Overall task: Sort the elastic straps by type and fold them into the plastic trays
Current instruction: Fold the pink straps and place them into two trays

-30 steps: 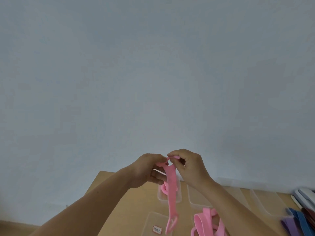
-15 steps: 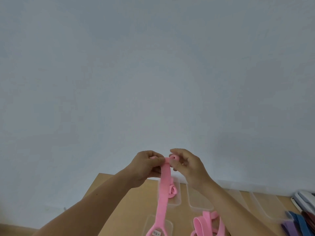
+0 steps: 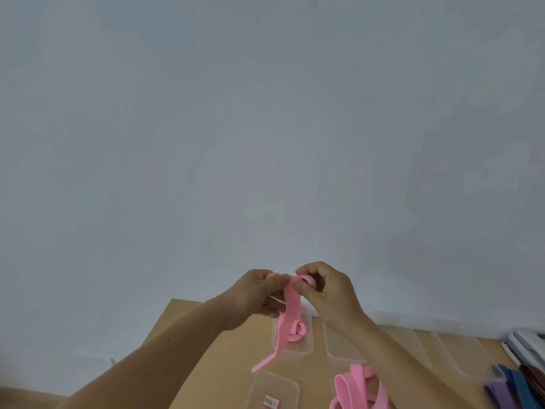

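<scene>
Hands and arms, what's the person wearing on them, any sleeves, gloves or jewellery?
The left hand and right hand are bare, with no gloves. No watch or bracelet shows at either wrist. The left forearm and right forearm are uncovered down to the frame's edge, so no sleeve shows.

The pink strap (image 3: 290,302) looked like elastic cloth, matt and soft, with no sheen along its flat face. The coiled strap (image 3: 298,332) in the clear tray (image 3: 304,347) and the loose pink heap (image 3: 356,388) showed the same dull cloth surface. Both that tray and the near tray (image 3: 284,384) were thin see-through plastic, smooth, with a faint gloss at the rims. The near tray carried a small paper label (image 3: 271,402). The worktop (image 3: 224,364) was pale wood or wood-look board, smooth and matt. The blue strap (image 3: 516,385), purple strap (image 3: 498,394) and dark red strap (image 3: 535,379) were matt cloth too. The wall (image 3: 265,128) was plain, even and matt.
</scene>
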`<state>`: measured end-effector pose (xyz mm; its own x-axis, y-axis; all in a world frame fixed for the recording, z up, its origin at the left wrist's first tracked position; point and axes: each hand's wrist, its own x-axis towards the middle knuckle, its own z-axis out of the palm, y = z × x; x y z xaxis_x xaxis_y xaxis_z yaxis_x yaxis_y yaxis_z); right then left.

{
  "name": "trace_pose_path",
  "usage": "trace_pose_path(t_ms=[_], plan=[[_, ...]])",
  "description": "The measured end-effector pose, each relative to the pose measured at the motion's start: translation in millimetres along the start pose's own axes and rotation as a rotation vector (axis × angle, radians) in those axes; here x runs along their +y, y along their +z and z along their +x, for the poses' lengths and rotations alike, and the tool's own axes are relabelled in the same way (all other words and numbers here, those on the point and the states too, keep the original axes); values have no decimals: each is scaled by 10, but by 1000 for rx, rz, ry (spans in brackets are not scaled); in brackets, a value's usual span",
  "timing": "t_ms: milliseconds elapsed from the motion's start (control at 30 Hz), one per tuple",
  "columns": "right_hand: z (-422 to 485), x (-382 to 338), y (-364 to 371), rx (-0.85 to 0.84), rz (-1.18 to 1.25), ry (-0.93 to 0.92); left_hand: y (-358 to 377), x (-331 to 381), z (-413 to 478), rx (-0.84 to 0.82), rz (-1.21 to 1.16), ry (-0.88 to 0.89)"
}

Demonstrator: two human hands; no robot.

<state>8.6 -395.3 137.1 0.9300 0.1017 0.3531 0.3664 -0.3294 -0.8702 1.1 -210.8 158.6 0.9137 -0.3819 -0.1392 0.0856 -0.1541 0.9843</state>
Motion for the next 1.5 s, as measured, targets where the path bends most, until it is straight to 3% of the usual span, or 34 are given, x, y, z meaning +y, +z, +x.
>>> trace_pose_path(t_ms=[167,333,533,600,733,800,900,1067,1133,1333,1500], plan=[[-38,22,24,15,-68,-75,-8,31,-18,-25,-28,1],[-38,64,-11,12,-254,-340,38,84,-28,-37,-206,-5],[-20,113,-54,-14,-315,-493,79,34,26,34,-311,-44],[-39,92,-104,-71,-186,-398,76,23,39,22,-325,-36],[-33,-48,-187,-113,168,80,32,-9,76,26,-264,-21],[3,-64,-196,-139,144,177,45,-5,75,-13,-185,7],[-9,-60,-164,-215,27,177,69,-4,59,2,-150,24],[-13,-90,-164,-134,50,128,70,-56,63,59,-303,-46],[-17,-59,-132,-128,39,105,78,-62,41,-39,-245,-55],[-34,38,-49,-52,30,76,26,-24,29,2,-90,-159],[-37,58,-36,-35,29,-7,21,-2,38,-75,-302,-137]])
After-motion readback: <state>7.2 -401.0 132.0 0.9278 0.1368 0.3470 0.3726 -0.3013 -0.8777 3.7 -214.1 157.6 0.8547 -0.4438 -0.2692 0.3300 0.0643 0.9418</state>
